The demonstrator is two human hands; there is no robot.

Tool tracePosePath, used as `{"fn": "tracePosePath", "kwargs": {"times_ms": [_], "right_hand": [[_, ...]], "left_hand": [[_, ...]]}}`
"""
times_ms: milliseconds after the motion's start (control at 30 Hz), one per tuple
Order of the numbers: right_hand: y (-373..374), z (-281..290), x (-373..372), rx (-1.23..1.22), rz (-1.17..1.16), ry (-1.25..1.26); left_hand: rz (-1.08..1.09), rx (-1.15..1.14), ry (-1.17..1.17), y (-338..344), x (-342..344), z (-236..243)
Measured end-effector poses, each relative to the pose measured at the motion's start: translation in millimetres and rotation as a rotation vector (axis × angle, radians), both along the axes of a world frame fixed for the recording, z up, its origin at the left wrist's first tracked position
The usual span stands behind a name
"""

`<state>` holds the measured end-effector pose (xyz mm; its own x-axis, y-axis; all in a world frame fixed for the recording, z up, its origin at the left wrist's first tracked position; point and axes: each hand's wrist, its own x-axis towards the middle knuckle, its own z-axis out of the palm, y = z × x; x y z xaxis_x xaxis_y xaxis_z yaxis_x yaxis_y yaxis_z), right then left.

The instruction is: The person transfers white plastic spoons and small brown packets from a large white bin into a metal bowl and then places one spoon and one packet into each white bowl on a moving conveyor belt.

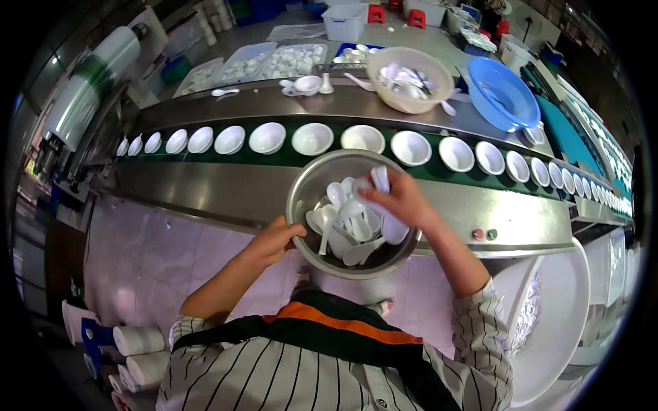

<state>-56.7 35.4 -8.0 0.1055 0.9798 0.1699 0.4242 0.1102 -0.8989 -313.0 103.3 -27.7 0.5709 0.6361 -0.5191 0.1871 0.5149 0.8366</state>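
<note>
Left hand (273, 242) grips steel bowl (306, 186), right (401, 200) apparently spoons (380, 179).

My right hand (399, 198) is blurred, its fingers hiding part of the glossy white spoons (380, 179) they grip; I cannot tell how many. In the round grey steel bowl (306, 183), more white spoons (327, 227) overlap and cover one another. That bowl hides a stretch of the green conveyor belt (288, 157). The farthest small white bowls (594, 190) at right are too tiny to count. The lower edge cuts off my black-striped pale shirt (301, 377).
</note>
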Motion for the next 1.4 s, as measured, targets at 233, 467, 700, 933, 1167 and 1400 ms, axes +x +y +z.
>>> {"fn": "tracePosePath", "kwargs": {"times_ms": [233,467,700,933,1167,1400], "right_hand": [[209,-10,-35,-0.093,-0.308,-0.457],[282,-98,-46,-0.401,-0.208,-0.642],[303,-116,-53,-0.170,-0.136,-0.519],[325,-106,-84,-0.171,-0.103,-0.369],[313,-115,-79,-0.071,-0.315,-0.400],[280,-124,-42,-0.173,-0.355,-0.473]], "left_hand": [[-0.010,0.017,0.066,87,-111,-3],[-0.310,0.389,0.178,127,-136,2],[-0.740,1.538,0.281,148,-91,4],[-1.103,1.541,0.017,159,-82,-32],[-0.907,1.162,-0.193,186,-80,-7],[-0.412,0.558,-0.205,247,-50,-3]]}}
